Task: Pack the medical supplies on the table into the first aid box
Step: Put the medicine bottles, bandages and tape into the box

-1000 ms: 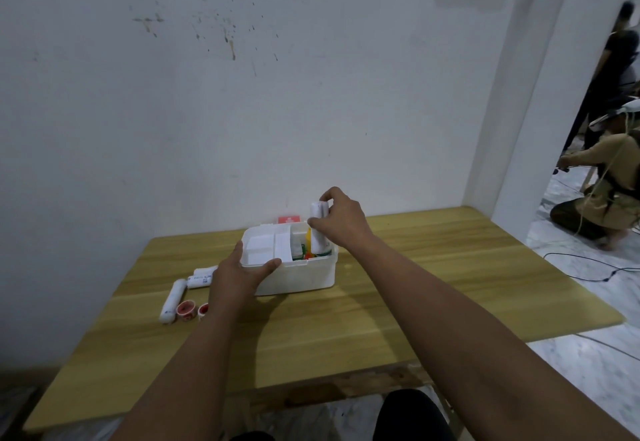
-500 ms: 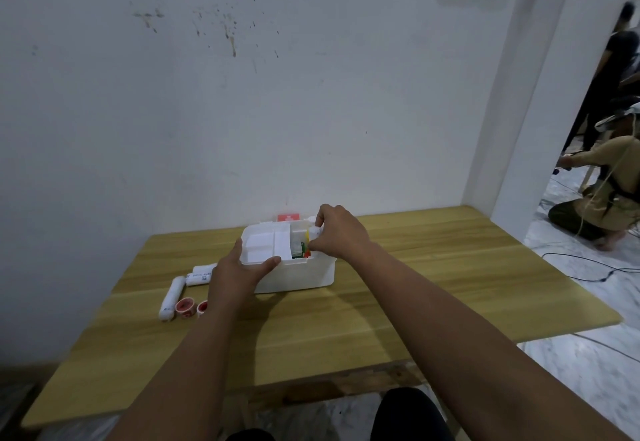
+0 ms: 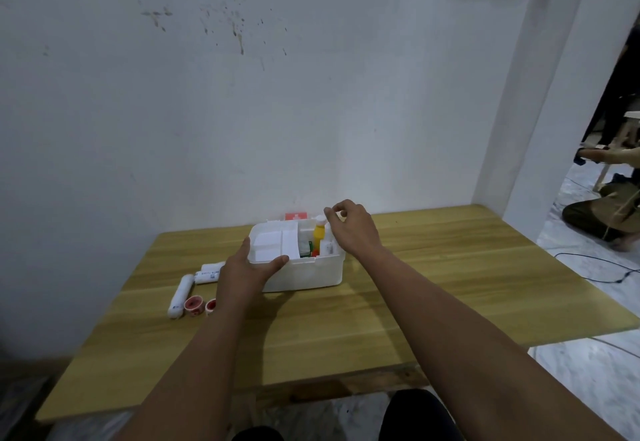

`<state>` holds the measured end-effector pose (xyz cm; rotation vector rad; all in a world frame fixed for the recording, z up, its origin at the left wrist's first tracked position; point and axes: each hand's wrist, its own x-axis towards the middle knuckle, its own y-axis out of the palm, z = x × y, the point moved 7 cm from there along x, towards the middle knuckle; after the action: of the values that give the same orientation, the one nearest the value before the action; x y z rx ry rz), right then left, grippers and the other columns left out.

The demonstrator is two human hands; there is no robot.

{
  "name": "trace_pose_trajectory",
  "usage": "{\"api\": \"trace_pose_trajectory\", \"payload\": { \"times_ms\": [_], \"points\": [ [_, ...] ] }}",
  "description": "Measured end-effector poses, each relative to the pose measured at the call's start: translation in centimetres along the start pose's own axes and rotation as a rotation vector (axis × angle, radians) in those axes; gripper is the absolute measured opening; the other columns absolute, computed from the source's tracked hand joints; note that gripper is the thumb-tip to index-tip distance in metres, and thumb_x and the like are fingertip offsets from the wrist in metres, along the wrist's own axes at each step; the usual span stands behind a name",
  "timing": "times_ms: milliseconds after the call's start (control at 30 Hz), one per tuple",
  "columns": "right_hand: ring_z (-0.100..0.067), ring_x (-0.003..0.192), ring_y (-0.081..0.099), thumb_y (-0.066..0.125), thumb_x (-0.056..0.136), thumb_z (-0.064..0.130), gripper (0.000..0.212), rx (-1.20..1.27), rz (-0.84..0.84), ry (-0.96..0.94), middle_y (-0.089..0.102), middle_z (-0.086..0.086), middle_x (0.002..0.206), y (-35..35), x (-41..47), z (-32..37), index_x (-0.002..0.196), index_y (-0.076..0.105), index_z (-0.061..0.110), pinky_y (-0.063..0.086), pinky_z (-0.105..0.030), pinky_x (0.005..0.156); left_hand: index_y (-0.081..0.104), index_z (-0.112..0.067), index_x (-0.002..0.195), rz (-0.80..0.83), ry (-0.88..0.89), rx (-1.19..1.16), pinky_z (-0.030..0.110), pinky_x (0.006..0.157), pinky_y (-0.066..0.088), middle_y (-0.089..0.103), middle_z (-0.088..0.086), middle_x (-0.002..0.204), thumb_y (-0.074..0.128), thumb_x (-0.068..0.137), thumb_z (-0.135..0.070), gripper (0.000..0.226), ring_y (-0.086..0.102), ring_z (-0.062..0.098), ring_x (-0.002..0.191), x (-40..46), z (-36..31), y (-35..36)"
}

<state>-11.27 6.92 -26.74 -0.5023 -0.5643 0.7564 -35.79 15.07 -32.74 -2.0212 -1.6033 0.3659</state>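
The white first aid box stands open on the wooden table, with a white tray insert in its left half. A yellow bottle, a white roll and small green and red items stand in its right half. My left hand grips the box's front left rim. My right hand hovers just above the box's right end, fingers loosely curled and holding nothing. Left of the box lie a long white roll, two shorter white rolls and two red-cored tape rolls.
The box's lid with a red cross leans behind it against the white wall. A person crouches on the floor at the far right, near a black cable. The table's front edge is close to my legs.
My right hand pushed the white roll down into the box's right half, let go of it and lifted slightly. My left hand stayed on the box's rim.
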Motion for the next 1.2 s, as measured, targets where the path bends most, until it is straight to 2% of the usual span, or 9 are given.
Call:
{"api": "trace_pose_trajectory", "payload": {
  "times_ms": [100,200,500,633,767,833,900,1000,1200],
  "points": [
    [-0.024,0.129,0.053,0.047,0.095,0.065,0.068,0.032,0.075,0.008,0.052,-0.008,0.145,1.0,-0.1,0.0,0.143,0.052,0.017,0.041,-0.039,0.104,0.031,-0.023,0.160,0.000,0.003,-0.012,0.057,0.105,0.049,0.044,0.010,0.158,0.082,0.073,-0.060,0.107,0.043,0.036,0.141,0.1,0.1,0.0],
    [-0.025,0.142,0.041,0.044,0.094,0.069,0.079,0.021,0.128,0.002,0.043,-0.008,0.156,2.3,-0.4,0.3,0.150,0.043,0.013,0.034,-0.040,0.113,0.031,-0.024,0.160,0.001,0.010,-0.023,0.057,0.104,0.049,0.044,0.009,0.158,0.082,0.074,-0.059,0.106,0.043,0.035,0.141,0.2,0.1,0.1],
    [-0.025,0.139,0.043,0.042,0.097,0.064,0.072,-0.003,0.041,-0.042,0.043,-0.007,0.154,4.1,-1.3,-0.2,0.149,0.043,0.014,0.037,-0.039,0.111,0.032,-0.024,0.160,0.003,0.001,-0.015,0.053,0.107,0.048,0.044,0.006,0.158,0.081,0.068,-0.067,0.112,0.044,0.031,0.142,0.0,-0.1,-0.2],
    [-0.025,0.140,0.042,0.041,0.099,0.063,0.071,-0.035,0.027,-0.070,0.043,-0.008,0.154,4.2,-1.2,-0.2,0.149,0.043,0.013,0.036,-0.038,0.111,0.043,-0.024,0.154,0.032,0.035,0.013,0.046,0.107,0.048,0.050,0.000,0.154,0.080,0.066,-0.070,0.106,0.048,0.025,0.138,-0.3,-0.7,-1.3],
    [-0.024,0.142,0.040,0.039,0.098,0.065,0.075,-0.050,0.038,-0.075,0.041,-0.007,0.156,4.5,-1.0,-0.5,0.151,0.041,0.013,0.035,-0.037,0.110,0.065,-0.034,0.132,-0.005,0.045,0.021,0.042,0.094,0.055,0.071,-0.006,0.124,0.055,0.076,-0.085,0.077,0.068,0.018,0.109,1.0,-0.4,-4.3],
    [-0.023,0.142,0.039,0.039,0.098,0.066,0.076,-0.055,0.038,-0.075,0.040,-0.006,0.157,4.6,-0.9,-0.5,0.151,0.040,0.013,0.035,-0.037,0.110,0.066,-0.036,0.128,-0.054,0.055,0.129,0.042,0.085,0.058,0.074,-0.005,0.112,0.047,0.088,-0.075,0.059,0.071,0.018,0.096,2.3,0.4,-6.0],
    [-0.023,0.143,0.039,0.038,0.098,0.066,0.075,-0.061,0.033,-0.076,0.039,-0.006,0.157,4.6,-0.9,-0.5,0.151,0.040,0.013,0.035,-0.037,0.110,0.060,-0.034,0.137,-0.079,0.089,0.320,0.040,0.084,0.057,0.072,-0.004,0.119,0.052,0.098,-0.044,0.042,0.068,0.021,0.102,3.3,0.7,-7.3],
    [-0.022,0.143,0.039,0.039,0.098,0.066,0.075,-0.057,0.025,-0.077,0.040,-0.006,0.157,4.7,-0.9,-0.5,0.151,0.041,0.013,0.035,-0.037,0.110,0.048,-0.032,0.151,0.062,0.076,0.599,0.041,0.092,0.054,0.061,-0.003,0.141,0.054,0.093,-0.011,0.061,0.059,0.022,0.123,4.8,2.1,-7.7],
    [-0.022,0.141,0.041,0.040,0.098,0.065,0.072,-0.054,0.006,-0.084,0.041,-0.005,0.156,4.6,-0.9,-0.5,0.150,0.042,0.015,0.036,-0.036,0.109,0.036,-0.034,0.157,0.361,0.082,0.920,0.042,0.107,0.046,0.045,0.003,0.157,0.057,0.099,-0.023,0.062,0.046,0.026,0.140,7.1,4.6,-6.2]
  ]
}}
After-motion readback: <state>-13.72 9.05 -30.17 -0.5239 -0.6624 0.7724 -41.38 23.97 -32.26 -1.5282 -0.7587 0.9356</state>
